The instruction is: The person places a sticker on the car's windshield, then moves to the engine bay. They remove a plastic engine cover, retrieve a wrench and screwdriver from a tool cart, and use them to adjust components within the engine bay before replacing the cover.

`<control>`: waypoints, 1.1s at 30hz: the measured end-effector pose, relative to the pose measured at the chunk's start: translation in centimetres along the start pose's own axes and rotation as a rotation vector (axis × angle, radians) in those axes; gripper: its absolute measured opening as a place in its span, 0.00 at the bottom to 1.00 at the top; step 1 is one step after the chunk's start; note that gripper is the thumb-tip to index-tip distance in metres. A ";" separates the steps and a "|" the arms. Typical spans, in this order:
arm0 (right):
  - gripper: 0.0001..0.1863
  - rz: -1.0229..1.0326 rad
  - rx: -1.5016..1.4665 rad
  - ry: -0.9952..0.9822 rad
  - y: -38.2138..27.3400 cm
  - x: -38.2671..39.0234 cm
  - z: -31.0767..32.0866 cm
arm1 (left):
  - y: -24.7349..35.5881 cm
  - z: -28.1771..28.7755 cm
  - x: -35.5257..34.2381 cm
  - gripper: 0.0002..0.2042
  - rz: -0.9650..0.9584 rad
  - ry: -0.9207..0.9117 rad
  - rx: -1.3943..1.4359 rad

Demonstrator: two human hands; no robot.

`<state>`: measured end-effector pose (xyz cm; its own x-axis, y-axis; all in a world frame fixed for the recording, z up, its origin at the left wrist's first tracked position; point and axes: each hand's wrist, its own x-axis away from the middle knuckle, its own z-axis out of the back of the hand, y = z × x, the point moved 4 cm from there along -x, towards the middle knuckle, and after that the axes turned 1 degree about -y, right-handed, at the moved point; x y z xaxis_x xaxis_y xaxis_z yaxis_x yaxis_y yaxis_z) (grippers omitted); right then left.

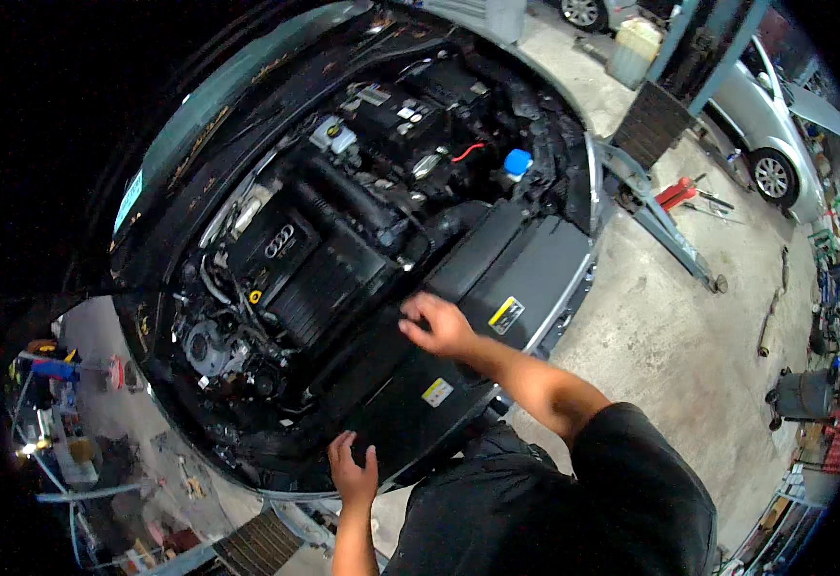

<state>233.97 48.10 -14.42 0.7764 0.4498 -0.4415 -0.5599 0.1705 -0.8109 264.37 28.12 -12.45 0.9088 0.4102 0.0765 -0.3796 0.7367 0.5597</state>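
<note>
I lean over an open car engine bay (343,221) under a raised hood (199,125). My left hand (353,472) rests with fingers spread on the front edge of the black plastic panel (391,384) that covers the car's nose. My right hand (439,326) lies flat on the same black panel further in, fingers apart, close to the black engine cover (295,259). Neither hand holds anything. A yellow sticker (505,314) sits just right of my right hand, and a blue reservoir cap (517,161) shows deeper in the bay.
A lift arm (660,221) reaches across the concrete floor (669,336) on the right, with red tools (674,195) beside it. A silver car (766,125) is parked at upper right. A dark drum (804,394) and cluttered shelves line the right edge; workshop clutter fills the lower left.
</note>
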 end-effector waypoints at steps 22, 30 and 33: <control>0.08 -0.803 0.136 0.571 11.4 34.6 51.5 | 74.7 -1.2 1.0 0.17 -1.751 -0.087 0.416; 0.09 -0.824 0.206 0.602 20.2 33.4 75.6 | 92.7 -14.9 -5.9 0.17 -1.836 0.007 0.725; 0.11 -0.890 0.187 0.538 25.9 28.8 81.7 | 93.8 -18.3 -11.8 0.24 -1.707 0.136 0.841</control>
<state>218.14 137.14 -16.75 0.9292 -0.3444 0.1343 0.2748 0.4004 -0.8742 214.83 102.19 24.09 0.1365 -0.3020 -0.9435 0.9857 -0.0532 0.1596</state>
